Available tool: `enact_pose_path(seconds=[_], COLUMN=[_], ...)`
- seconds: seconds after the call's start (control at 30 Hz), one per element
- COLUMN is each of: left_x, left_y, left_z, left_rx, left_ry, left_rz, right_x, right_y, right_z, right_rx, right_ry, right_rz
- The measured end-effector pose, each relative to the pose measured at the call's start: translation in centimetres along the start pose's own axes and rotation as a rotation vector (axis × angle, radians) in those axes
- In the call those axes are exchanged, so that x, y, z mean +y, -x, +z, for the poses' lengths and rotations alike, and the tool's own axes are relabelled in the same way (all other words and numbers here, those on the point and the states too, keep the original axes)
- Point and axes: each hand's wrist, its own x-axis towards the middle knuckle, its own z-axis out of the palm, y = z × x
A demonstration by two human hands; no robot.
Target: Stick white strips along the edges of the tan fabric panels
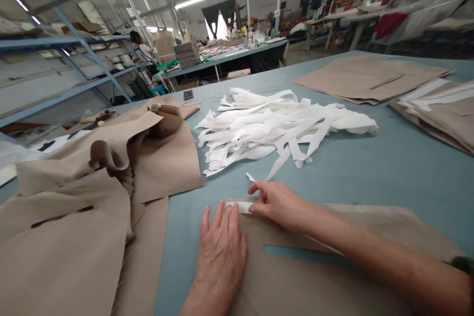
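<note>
My left hand [222,252] lies flat with its fingers stretched out over the top left corner of a brown fabric panel [314,281]. Its fingertips touch the end of a white fabric strip [240,207] that lies along the panel's upper edge. My right hand [279,205] is bent over the same strip, thumb on it and index finger curled, and it covers part of the strip. A long slot is cut in the panel below my right wrist, and blue tabletop shows through. My right forearm hides part of the panel.
Just beyond my hands is a loose heap of white strips [259,128]. Rumpled brown panels [92,197] pile up at left. Flat brown panels [366,76] are stacked at back right, near another stack with white strips [440,94]. A dark phone-like object [188,95] rests at the far edge.
</note>
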Motion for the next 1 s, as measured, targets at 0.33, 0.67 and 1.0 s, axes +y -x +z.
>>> enact_pose_path(seconds=[0.33,0.67,1.0], left_x=[0.2,0.2,0.0], left_y=[-0.4,-0.4,-0.2], left_z=[0.2,-0.1,0.3], left_rx=[-0.074,-0.153,-0.149], left_ry=[-0.069,-0.16,-0.236], left_rz=[-0.004,0.025,0.075], right_x=[6.7,11.0,12.7], right_y=[5.7,8.9,10.1], right_z=[-3.1,-6.0,-7.6], right_rx=[-0.048,0.174,0.245], right_ry=[-0.467,-0.093,-0.1], right_rz=[0.185,0.251,0.318])
